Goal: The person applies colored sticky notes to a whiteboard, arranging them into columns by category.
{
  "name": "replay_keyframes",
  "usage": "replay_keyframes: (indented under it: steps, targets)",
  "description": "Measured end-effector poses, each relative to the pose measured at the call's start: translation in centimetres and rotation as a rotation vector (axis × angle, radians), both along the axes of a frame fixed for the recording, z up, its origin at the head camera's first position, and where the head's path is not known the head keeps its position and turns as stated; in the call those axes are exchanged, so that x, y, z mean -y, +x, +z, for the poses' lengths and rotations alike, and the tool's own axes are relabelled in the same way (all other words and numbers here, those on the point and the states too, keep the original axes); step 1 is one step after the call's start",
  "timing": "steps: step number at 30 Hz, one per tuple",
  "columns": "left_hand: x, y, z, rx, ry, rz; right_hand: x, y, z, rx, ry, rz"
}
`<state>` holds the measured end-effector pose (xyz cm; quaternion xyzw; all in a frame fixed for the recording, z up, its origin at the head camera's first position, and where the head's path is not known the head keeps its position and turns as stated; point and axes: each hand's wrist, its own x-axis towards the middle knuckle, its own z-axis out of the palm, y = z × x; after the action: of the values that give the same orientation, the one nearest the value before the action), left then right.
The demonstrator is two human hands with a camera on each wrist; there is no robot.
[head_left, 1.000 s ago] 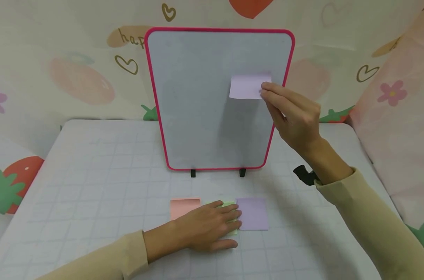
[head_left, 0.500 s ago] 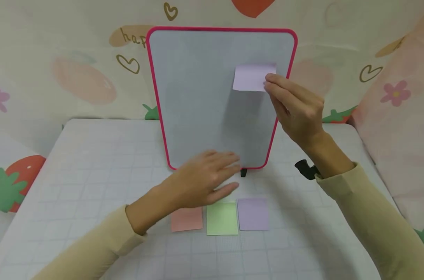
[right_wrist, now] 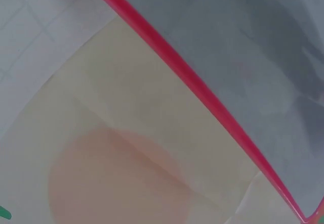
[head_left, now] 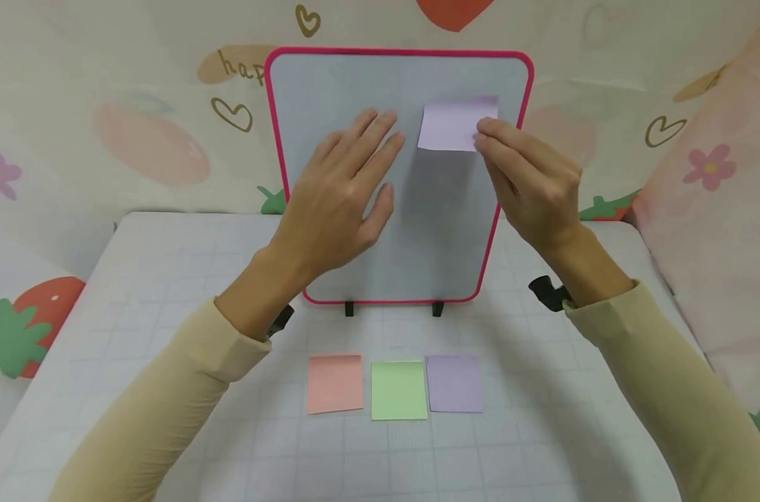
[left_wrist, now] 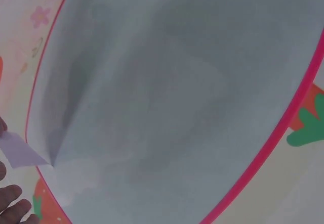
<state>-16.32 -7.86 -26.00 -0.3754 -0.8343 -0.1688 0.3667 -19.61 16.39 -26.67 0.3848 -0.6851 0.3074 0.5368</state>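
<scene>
In the head view my right hand (head_left: 533, 188) pinches a light purple sticky note (head_left: 449, 125) near its lower right corner, at the upper right of a pink-framed whiteboard (head_left: 336, 87). The note throws a shadow on the board below it. My left hand (head_left: 330, 202) is raised before the board's left half, fingers straight and holding nothing. The same held note (left_wrist: 21, 152) shows at the left edge of the left wrist view, with fingertips (left_wrist: 14, 211) below it. In the right wrist view the board's frame (right_wrist: 202, 97) crosses diagonally; the hand is out of sight.
On the gridded white table (head_left: 166, 362) lie a pink sticky note pad (head_left: 335, 383), a green pad (head_left: 399, 390) and a purple pad (head_left: 454, 384) in a row. Two small black feet (head_left: 438, 309) support the board. Behind it hangs a patterned cloth (head_left: 148, 42).
My left hand has lifted off the green pad and risen in front of the whiteboard. The right hand has carried the purple note a little higher and slightly right.
</scene>
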Motion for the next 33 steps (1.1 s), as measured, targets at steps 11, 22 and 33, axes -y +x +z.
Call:
replay_keyframes:
  steps: [11,22,33]
  targets:
    - [-0.6,-2.6,1.3,0.084,-0.129,0.085,-0.3,-0.6,0.0,0.005,-0.013,-0.016]
    - [-1.1,-3.2,1.8,0.120,-0.167,0.106,0.1,-0.8,0.3,-0.013,-0.124,-0.029]
    - [-1.9,-3.7,2.3,0.127,-0.211,0.128,-0.1,-1.0,0.2,0.015,-0.162,-0.024]
